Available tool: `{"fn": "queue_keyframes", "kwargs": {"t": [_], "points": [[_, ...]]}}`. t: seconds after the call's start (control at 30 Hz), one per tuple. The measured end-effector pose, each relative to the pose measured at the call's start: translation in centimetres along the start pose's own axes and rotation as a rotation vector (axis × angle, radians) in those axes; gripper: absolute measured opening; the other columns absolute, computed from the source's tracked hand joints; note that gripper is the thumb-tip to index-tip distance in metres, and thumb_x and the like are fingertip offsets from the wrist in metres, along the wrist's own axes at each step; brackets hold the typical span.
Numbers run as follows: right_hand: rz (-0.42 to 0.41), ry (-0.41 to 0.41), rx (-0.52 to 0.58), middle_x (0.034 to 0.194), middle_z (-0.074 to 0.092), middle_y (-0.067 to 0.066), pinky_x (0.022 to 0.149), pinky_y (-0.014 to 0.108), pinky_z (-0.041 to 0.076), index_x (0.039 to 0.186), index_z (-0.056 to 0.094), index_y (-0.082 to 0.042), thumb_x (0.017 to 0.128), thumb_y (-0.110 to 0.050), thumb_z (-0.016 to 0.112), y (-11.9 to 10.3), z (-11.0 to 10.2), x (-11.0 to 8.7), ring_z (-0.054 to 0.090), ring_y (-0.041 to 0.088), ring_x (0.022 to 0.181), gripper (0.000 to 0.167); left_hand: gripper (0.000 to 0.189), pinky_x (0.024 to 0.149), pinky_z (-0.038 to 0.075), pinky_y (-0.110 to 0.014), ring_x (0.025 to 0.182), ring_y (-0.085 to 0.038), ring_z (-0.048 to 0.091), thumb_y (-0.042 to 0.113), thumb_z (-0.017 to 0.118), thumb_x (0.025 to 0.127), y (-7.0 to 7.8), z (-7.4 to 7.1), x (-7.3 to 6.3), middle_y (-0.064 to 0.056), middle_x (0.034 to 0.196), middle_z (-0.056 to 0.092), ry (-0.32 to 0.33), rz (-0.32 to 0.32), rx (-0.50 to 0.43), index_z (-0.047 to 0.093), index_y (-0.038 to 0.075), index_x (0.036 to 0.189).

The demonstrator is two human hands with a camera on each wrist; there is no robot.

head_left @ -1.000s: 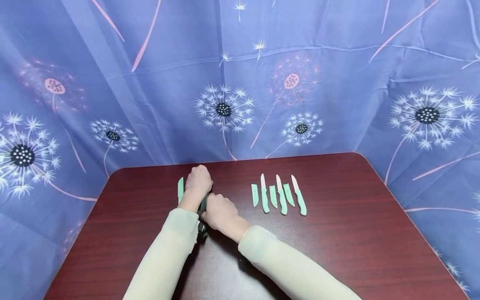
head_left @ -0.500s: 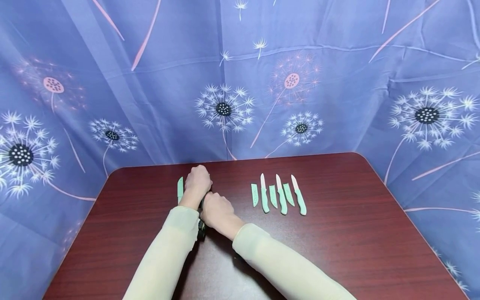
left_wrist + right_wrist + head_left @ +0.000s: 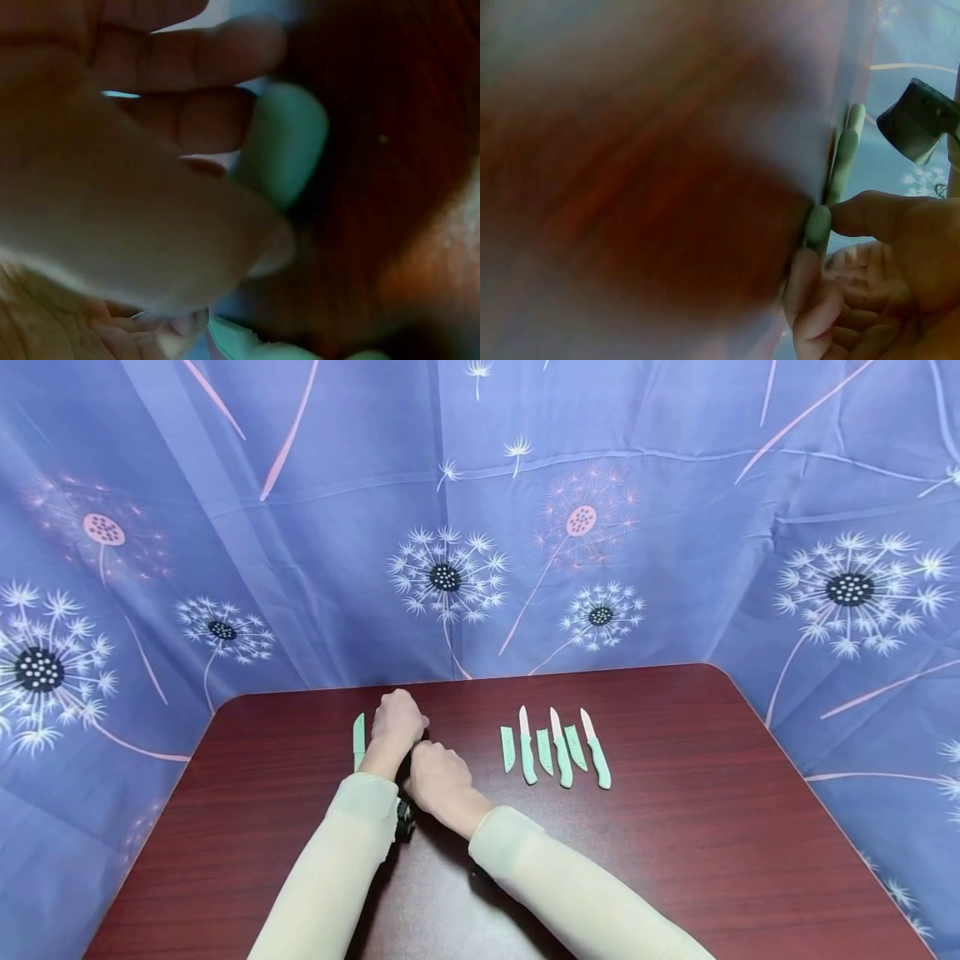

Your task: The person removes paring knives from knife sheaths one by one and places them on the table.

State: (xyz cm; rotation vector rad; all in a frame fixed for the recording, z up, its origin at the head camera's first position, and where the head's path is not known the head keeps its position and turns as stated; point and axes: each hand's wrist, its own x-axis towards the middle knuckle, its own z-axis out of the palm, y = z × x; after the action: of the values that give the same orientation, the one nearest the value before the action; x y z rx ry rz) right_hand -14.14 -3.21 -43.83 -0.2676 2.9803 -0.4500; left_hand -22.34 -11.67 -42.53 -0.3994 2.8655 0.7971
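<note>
At the left of the table my left hand [image 3: 397, 727] and right hand [image 3: 440, 779] work close together. In the left wrist view, the left thumb and fingers close on a rounded mint-green knife handle [image 3: 285, 146]. My right thumb and fingertips pinch the end of a slim mint-green piece [image 3: 819, 226] in the right wrist view; I cannot tell whether it belongs to the same knife. More mint-green pieces [image 3: 844, 165] lie beyond it. Left of the left hand, a knife in a mint-green sheath [image 3: 359, 735] lies on the table, its lower end hidden by the sleeve.
To the right lie several bare knives with pale blades, the rightmost knife [image 3: 597, 752] among them, alternating with loose sheaths such as the leftmost sheath [image 3: 507, 750]. The dark red table [image 3: 712, 827] meets a blue dandelion-print curtain [image 3: 315, 552] at its far edge.
The right hand and forearm have shifted slightly left and forward. The left hand stays nearly in place, and the knives and sheaths at the right lie as before.
</note>
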Motion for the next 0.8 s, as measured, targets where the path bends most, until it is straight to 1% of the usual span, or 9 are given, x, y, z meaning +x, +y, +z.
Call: {"fn": "queue_keyframes", "kwargs": {"t": [0.1, 0.17, 0.23, 0.3, 0.37, 0.47, 0.5, 0.63, 0.8], "points": [[0.002, 0.003, 0.007, 0.098, 0.076, 0.011, 0.073, 0.043, 0.062, 0.103, 0.069, -0.004, 0.088, -0.027, 0.078, 0.2, -0.3, -0.1, 0.076, 0.031, 0.092, 0.029, 0.021, 0.062, 0.054, -0.042, 0.081, -0.034, 0.071, 0.022, 0.078, 0.097, 0.0, -0.4, -0.3, -0.018, 0.098, 0.07, 0.006, -0.006, -0.033, 0.073, 0.002, 0.1], [-0.006, 0.001, 0.009, 0.097, 0.075, 0.012, 0.073, 0.043, 0.062, 0.104, 0.068, -0.003, 0.089, -0.027, 0.077, 0.5, -0.5, -0.2, 0.076, 0.031, 0.091, 0.03, 0.021, 0.06, 0.052, -0.04, 0.076, -0.032, 0.069, 0.022, 0.077, 0.098, -0.1, -0.6, -0.4, -0.017, 0.093, 0.07, 0.003, 0.002, -0.044, 0.073, 0.002, 0.097], [-0.021, 0.0, 0.008, 0.096, 0.075, 0.012, 0.074, 0.043, 0.062, 0.106, 0.067, -0.002, 0.09, -0.026, 0.076, 0.8, -0.8, -0.4, 0.076, 0.031, 0.09, 0.03, 0.022, 0.058, 0.051, -0.038, 0.073, -0.031, 0.069, 0.022, 0.076, 0.098, -0.2, -0.9, -0.5, -0.018, 0.092, 0.069, 0.007, 0.013, -0.053, 0.073, 0.001, 0.097], [-0.029, -0.003, 0.015, 0.095, 0.075, 0.012, 0.075, 0.042, 0.062, 0.109, 0.066, -0.002, 0.091, -0.026, 0.076, 1.1, -1.1, -0.5, 0.076, 0.031, 0.089, 0.032, 0.03, 0.059, 0.051, -0.038, 0.076, -0.033, 0.068, 0.022, 0.075, 0.098, -0.2, -1.1, -0.6, -0.02, 0.099, 0.069, 0.022, 0.03, -0.058, 0.07, -0.004, 0.11], [-0.033, 0.002, 0.026, 0.094, 0.074, 0.012, 0.076, 0.042, 0.061, 0.112, 0.066, -0.001, 0.091, -0.026, 0.077, 1.5, -1.4, -0.7, 0.075, 0.031, 0.089, 0.034, 0.044, 0.063, 0.052, -0.04, 0.082, -0.036, 0.069, 0.022, 0.074, 0.099, -0.2, -1.3, -0.7, -0.025, 0.108, 0.068, 0.03, 0.042, -0.073, 0.062, -0.009, 0.127], [-0.043, 0.018, 0.034, 0.091, 0.073, 0.012, 0.074, 0.043, 0.061, 0.115, 0.065, -0.002, 0.092, -0.026, 0.077, 2.0, -1.8, -0.9, 0.075, 0.031, 0.087, 0.035, 0.06, 0.072, 0.055, -0.044, 0.093, -0.04, 0.069, 0.022, 0.073, 0.099, -0.1, -1.7, -1.0, -0.028, 0.121, 0.064, 0.044, 0.064, -0.099, 0.048, -0.009, 0.144], [-0.051, 0.029, 0.032, 0.09, 0.073, 0.012, 0.074, 0.042, 0.061, 0.115, 0.065, -0.002, 0.092, -0.026, 0.077, 2.2, -1.9, -1.0, 0.075, 0.031, 0.086, 0.036, 0.06, 0.076, 0.055, -0.045, 0.096, -0.041, 0.068, 0.022, 0.073, 0.099, -0.1, -1.8, -1.2, -0.028, 0.124, 0.064, 0.048, 0.07, -0.112, 0.048, -0.007, 0.146], [-0.102, 0.085, 0.012, 0.087, 0.072, 0.01, 0.071, 0.042, 0.061, 0.107, 0.066, -0.004, 0.091, -0.024, 0.078, 3.1, -2.7, -1.4, 0.075, 0.03, 0.082, 0.029, 0.048, 0.086, 0.055, -0.049, 0.101, -0.04, 0.067, 0.021, 0.072, 0.1, 0.1, -2.1, -1.6, -0.023, 0.126, 0.065, 0.057, 0.088, -0.172, 0.056, 0.002, 0.141], [-0.177, 0.17, 0.01, 0.08, 0.066, 0.006, 0.07, 0.043, 0.059, 0.094, 0.064, -0.009, 0.087, -0.016, 0.076, 4.4, -3.9, -2.0, 0.073, 0.03, 0.079, 0.015, 0.032, 0.084, 0.055, -0.049, 0.1, -0.037, 0.068, 0.02, 0.071, 0.099, 0.4, -2.5, -2.4, -0.018, 0.12, 0.069, 0.082, 0.125, -0.213, 0.067, 0.005, 0.128]]}}
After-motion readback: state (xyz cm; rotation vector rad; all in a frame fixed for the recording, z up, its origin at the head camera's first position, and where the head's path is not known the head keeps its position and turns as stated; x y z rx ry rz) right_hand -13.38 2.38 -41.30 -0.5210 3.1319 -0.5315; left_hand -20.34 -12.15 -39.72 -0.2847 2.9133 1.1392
